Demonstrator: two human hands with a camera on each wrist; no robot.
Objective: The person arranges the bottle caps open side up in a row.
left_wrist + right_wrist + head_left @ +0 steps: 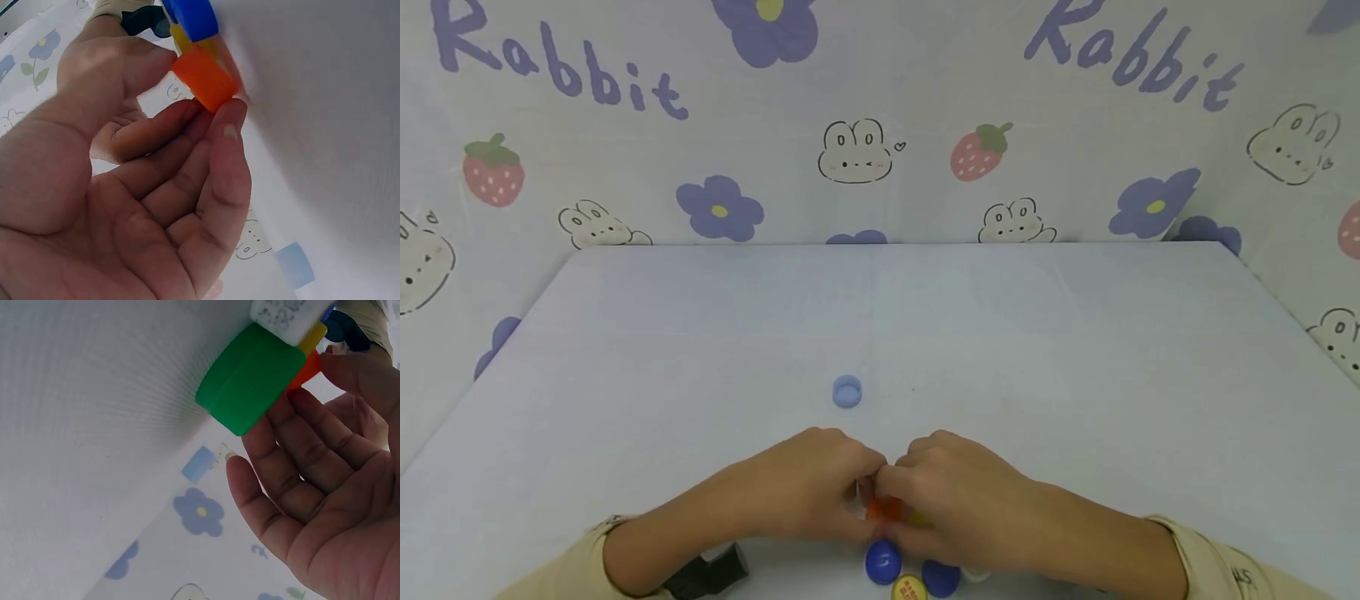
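Note:
Both hands meet low in the middle of the head view, over a small group of plastic bottle caps. An orange cap [206, 78] stands on edge between the thumb and fingers of my left hand [808, 492], which pinch it. From the other side my right hand [962, 500] pinches the same orange cap [305, 372] with thumb and fingertips. A green cap [250, 378] lies beside the right fingers, with a white printed cap [289, 319] and a yellow cap [314, 337] close by. In the head view the hands hide most of these.
Nearer the body are a blue cap [883, 562], a darker blue cap [941, 577] and a yellow printed cap [910, 588]. A light blue cap [847, 391] lies alone beyond the hands on the white table [1075, 350]. A rabbit-print cloth [917, 92] stands behind the table.

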